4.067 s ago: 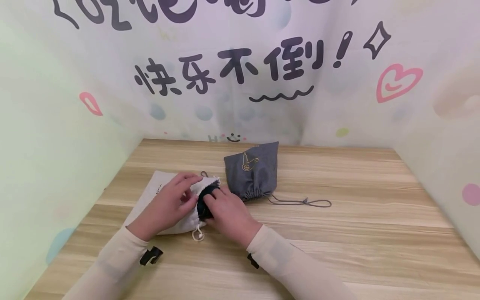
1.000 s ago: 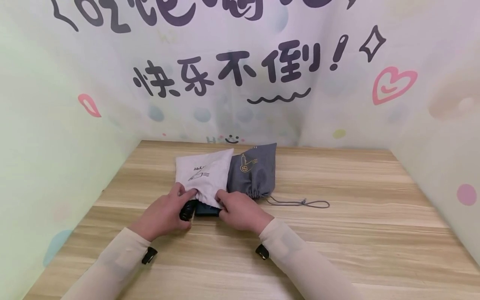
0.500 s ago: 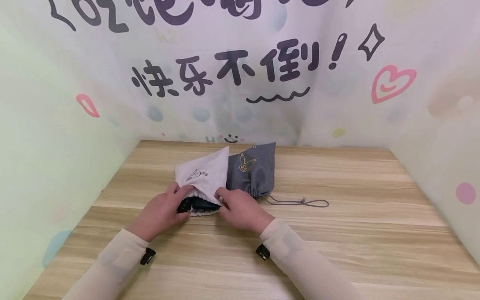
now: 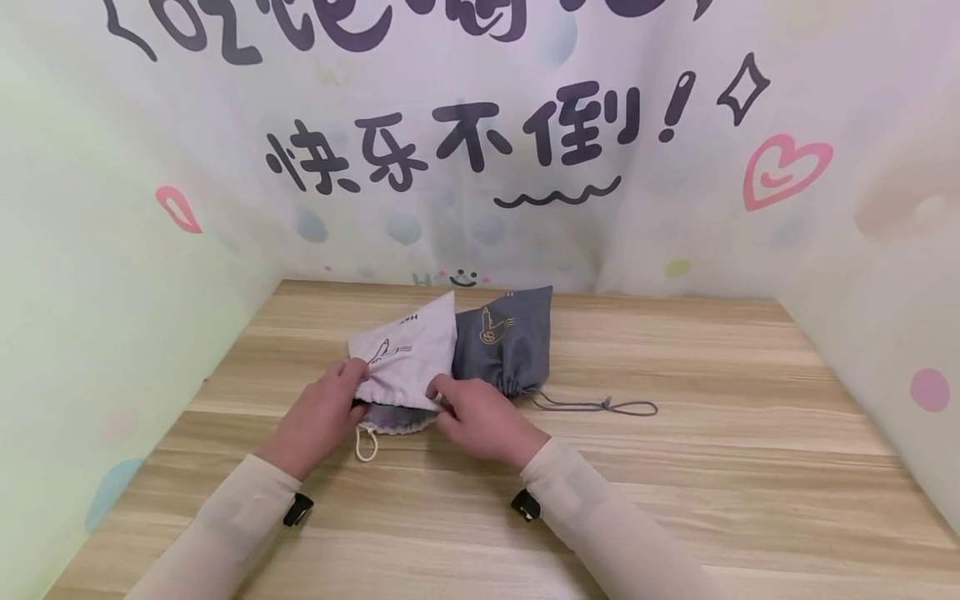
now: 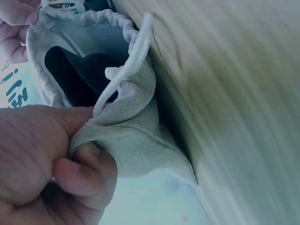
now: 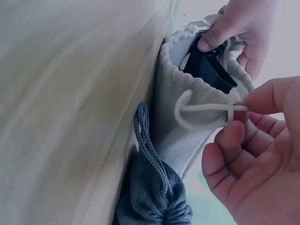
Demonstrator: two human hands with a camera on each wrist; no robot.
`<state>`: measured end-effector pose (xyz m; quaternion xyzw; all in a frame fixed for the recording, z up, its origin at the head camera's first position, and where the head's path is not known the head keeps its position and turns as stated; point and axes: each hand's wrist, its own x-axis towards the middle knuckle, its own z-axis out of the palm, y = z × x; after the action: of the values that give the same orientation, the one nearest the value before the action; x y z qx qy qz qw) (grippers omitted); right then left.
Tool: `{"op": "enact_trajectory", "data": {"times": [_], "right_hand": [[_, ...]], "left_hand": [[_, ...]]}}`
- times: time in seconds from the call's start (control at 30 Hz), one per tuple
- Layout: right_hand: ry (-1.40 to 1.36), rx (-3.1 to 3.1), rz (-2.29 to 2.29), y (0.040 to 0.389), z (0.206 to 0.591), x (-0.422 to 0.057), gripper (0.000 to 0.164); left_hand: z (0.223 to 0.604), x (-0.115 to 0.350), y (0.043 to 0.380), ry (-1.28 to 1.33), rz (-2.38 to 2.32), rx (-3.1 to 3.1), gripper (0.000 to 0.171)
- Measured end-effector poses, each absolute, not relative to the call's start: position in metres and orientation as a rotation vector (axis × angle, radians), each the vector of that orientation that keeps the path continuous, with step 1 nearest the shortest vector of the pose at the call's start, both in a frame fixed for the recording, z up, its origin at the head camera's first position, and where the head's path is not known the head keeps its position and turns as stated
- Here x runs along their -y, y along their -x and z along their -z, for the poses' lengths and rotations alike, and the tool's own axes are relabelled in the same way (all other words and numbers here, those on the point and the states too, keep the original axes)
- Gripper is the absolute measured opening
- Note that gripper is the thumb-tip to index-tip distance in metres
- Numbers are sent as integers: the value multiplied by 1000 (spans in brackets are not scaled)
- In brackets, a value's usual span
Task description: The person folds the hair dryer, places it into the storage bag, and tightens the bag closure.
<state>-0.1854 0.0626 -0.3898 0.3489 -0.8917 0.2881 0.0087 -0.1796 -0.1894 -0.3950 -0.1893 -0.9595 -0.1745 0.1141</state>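
Note:
A pale drawstring bag (image 4: 412, 358) lies with its gathered mouth towards me in the head view. My left hand (image 4: 318, 421) pinches the left side of its rim between thumb and fingers. On the mouth's right side, my right hand (image 4: 487, 421) pinches the rim by the white cord (image 6: 206, 110). Between the hands the mouth gapes, and a smooth black object (image 5: 70, 75) sits inside the bag in the left wrist view. Its kind cannot be told. In the right wrist view the left thumb lies over the black object's end.
A grey drawstring bag (image 4: 506, 342), its mouth gathered, lies against the pale bag's right side. Its thin cord (image 4: 600, 406) trails right over the wooden table (image 4: 712, 467). A printed cloth (image 4: 465, 233) hangs behind the table.
The pale bag has turned from facing right to facing me. The dark things at its mouth have gone deeper inside. My right hand has moved from the opening to the rim.

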Motion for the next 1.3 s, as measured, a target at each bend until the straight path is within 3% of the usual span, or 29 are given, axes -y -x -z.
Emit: {"op": "enact_trajectory", "data": {"times": [0.3, 0.5, 0.63, 1.0, 1.13, 1.3], "right_hand": [[-1084, 2843, -919, 189, 385, -81, 16], [-1108, 2945, -779, 189, 388, -87, 18], [-1135, 2972, -699, 188, 394, -86, 10], [-1093, 2878, -890, 190, 394, -94, 13], [-1118, 2869, -1028, 193, 393, -102, 15], [-1196, 2944, -1104, 195, 391, -113, 7]], "left_hand": [[388, 204, 171, 443, 508, 2985, 64], [391, 222, 161, 438, 486, 3174, 41], [396, 224, 159, 547, 487, 3183, 29], [386, 238, 156, 577, 567, 3107, 20], [384, 248, 157, 621, 757, 3104, 18], [386, 260, 158, 735, 1089, 3126, 13]]}}
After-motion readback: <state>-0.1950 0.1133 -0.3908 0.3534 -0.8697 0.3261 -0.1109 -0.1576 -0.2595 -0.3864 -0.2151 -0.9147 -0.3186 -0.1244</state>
